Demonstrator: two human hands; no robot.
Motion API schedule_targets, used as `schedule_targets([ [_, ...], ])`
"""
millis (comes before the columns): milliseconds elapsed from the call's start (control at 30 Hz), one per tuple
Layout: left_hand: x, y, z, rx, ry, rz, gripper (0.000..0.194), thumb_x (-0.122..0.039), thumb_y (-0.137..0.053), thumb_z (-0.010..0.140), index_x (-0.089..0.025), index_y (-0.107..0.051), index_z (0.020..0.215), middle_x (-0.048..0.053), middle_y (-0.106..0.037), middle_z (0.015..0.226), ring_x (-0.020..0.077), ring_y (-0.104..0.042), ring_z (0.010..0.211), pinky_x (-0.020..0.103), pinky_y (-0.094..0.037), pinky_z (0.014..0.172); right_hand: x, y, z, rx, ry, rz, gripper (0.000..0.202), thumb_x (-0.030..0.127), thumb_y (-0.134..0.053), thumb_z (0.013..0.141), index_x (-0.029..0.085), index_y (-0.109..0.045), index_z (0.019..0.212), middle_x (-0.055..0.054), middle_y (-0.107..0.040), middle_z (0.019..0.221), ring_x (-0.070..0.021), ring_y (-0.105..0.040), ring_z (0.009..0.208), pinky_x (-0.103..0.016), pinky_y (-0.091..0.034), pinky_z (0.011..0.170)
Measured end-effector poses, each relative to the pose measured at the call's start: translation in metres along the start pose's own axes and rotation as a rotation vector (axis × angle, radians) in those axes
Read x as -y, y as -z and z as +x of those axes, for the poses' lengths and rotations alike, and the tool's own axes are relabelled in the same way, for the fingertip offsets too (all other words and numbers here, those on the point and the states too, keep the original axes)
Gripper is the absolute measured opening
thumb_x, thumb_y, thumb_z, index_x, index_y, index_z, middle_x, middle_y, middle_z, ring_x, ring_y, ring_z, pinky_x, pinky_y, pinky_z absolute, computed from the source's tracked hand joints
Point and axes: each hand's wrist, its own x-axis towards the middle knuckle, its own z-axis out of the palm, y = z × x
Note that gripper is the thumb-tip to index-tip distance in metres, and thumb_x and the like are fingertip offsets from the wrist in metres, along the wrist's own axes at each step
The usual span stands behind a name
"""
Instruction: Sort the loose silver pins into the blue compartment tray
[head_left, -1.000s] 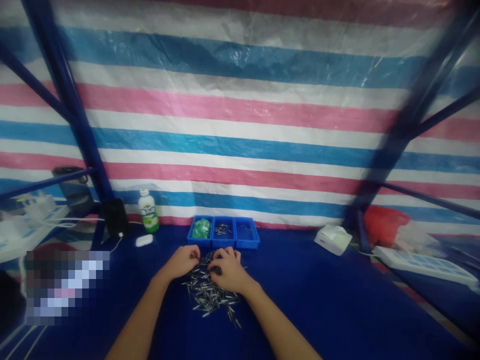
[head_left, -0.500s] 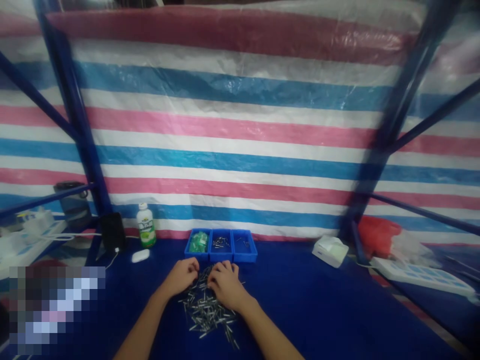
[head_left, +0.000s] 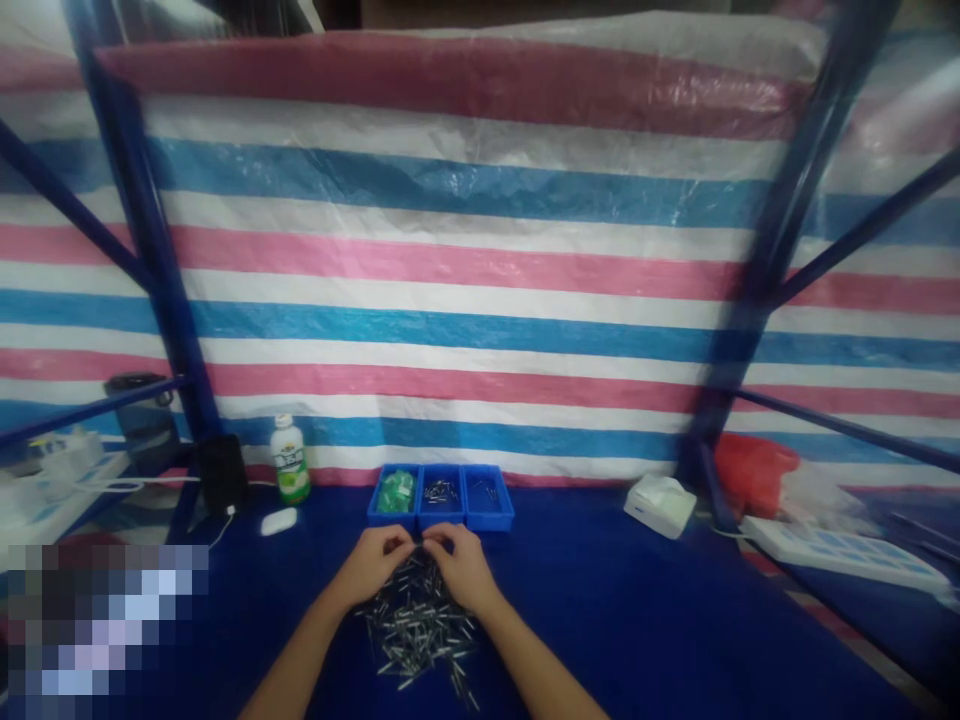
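Both hands meet at the far end of a loose pile of thin metal pins [head_left: 420, 630] on the dark blue tabletop. My left hand [head_left: 381, 562] has thumb and fingers pinched together, and what it grips is too small to make out. Close beside it, my right hand [head_left: 459, 565] is closed in a similar pinch, its fingertips almost touching the left ones. Just beyond the hands are three joined blue bins: the left bin [head_left: 391, 518] has green packets, the middle bin [head_left: 441, 520] many small metal pieces, the right bin [head_left: 489, 520] a few.
A white-green bottle [head_left: 290, 462], a white oval object [head_left: 279, 521] and a black box [head_left: 222, 475] stand at the left. Right of the bins is a tissue box [head_left: 660, 506]. Power strips lie at both sides, a red bag [head_left: 756, 472] at the right. Striped sheeting hangs behind.
My hands have come together; the right one has gone from spread over the pins to a pinch beside the left one. The view has tilted slightly.
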Motion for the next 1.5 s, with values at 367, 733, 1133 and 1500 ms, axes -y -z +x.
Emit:
schedule_targets([
  [367, 0.009, 0.0, 0.005, -0.103, 0.069, -0.1, 0.043, -0.054, -0.052, 0.085, -0.015, -0.062, 0.069, 0.0, -0.059, 0.063, 0.0147, -0.052, 0.061, 0.023, -0.039, 0.059, -0.007, 0.008, 0.004, -0.131, -0.042, 0.201, 0.039, 0.046, -0.05, 0.09, 0.018, -0.066, 0.068, -0.001, -0.066, 0.063, -0.0172, -0.059, 0.063, -0.027, -0.043, 0.064],
  [733, 0.025, 0.008, 0.006, -0.236, 0.093, 0.18, 0.034, -0.046, -0.049, 0.085, -0.018, -0.063, 0.07, -0.002, -0.059, 0.062, 0.0144, -0.052, 0.06, 0.023, -0.034, 0.059, -0.022, 0.007, 0.021, -0.112, -0.322, 0.488, 0.045, 0.06, -0.052, 0.081, 0.017, -0.06, 0.092, -0.002, -0.065, 0.073, -0.0127, -0.053, 0.042, -0.025, -0.037, 0.044],
  [1133, 0.017, 0.025, -0.006, 0.127, 0.155, 0.303, 0.016, -0.021, -0.054, 0.067, -0.017, -0.068, 0.072, 0.0, -0.068, 0.072, 0.016, -0.059, 0.069, 0.023, -0.038, 0.063, 0.003, -0.001, -0.005, 0.24, 0.206, -0.335, 0.009, 0.029, -0.064, 0.082, 0.026, -0.072, 0.085, -0.002, -0.063, 0.094, -0.0204, -0.048, 0.095, -0.032, -0.033, 0.082],
  [1500, 0.014, 0.022, -0.009, 0.169, 0.134, 0.39, 0.017, -0.022, -0.054, 0.067, -0.02, -0.07, 0.072, 0.0, -0.071, 0.077, 0.0168, -0.061, 0.074, 0.023, -0.037, 0.068, 0.008, -0.013, -0.004, 0.311, 0.222, -0.485, 0.013, 0.029, -0.057, 0.087, 0.026, -0.07, 0.09, -0.003, -0.057, 0.099, -0.0218, -0.04, 0.098, -0.034, -0.029, 0.077],
])
